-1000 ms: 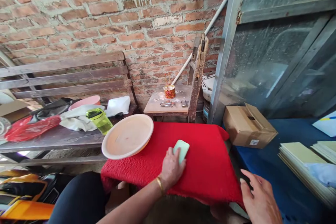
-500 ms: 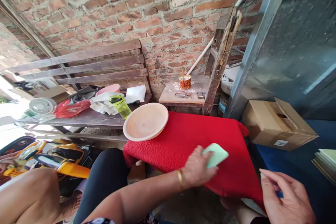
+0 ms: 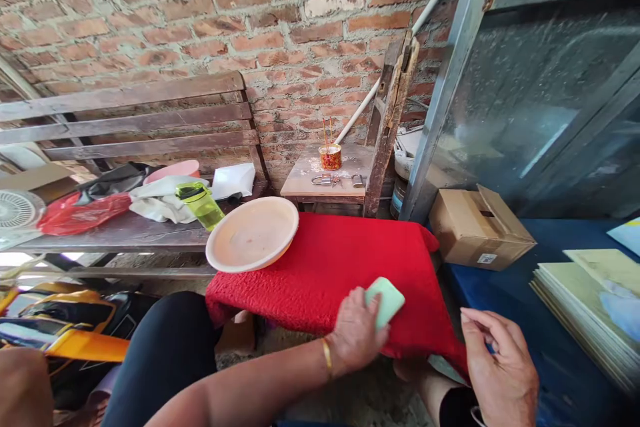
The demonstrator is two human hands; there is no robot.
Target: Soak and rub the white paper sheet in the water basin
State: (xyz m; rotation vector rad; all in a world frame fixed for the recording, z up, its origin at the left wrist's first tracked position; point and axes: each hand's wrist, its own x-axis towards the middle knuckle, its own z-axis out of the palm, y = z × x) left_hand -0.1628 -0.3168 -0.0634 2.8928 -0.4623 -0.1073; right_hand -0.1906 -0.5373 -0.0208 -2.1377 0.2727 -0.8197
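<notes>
My left hand, with a gold bracelet at its wrist, is closed on a mint-green pad with rounded corners. The pad is over the red textured cloth, which drapes a low table. My right hand hovers beside the cloth's right edge. Its fingers are loosely bent and no object shows in them. A pale peach plastic basin rests on the far left corner of the cloth, well away from both hands.
A wooden bench holds a green bottle, a red bag and a fan. Behind the cloth, a small stand bears padlocks and an incense tin. On the right are a carton and stacked sheets.
The view has turned a little to the right, so everything sits farther left. The left hand keeps its grip on the pad at about the same part of the cloth.
</notes>
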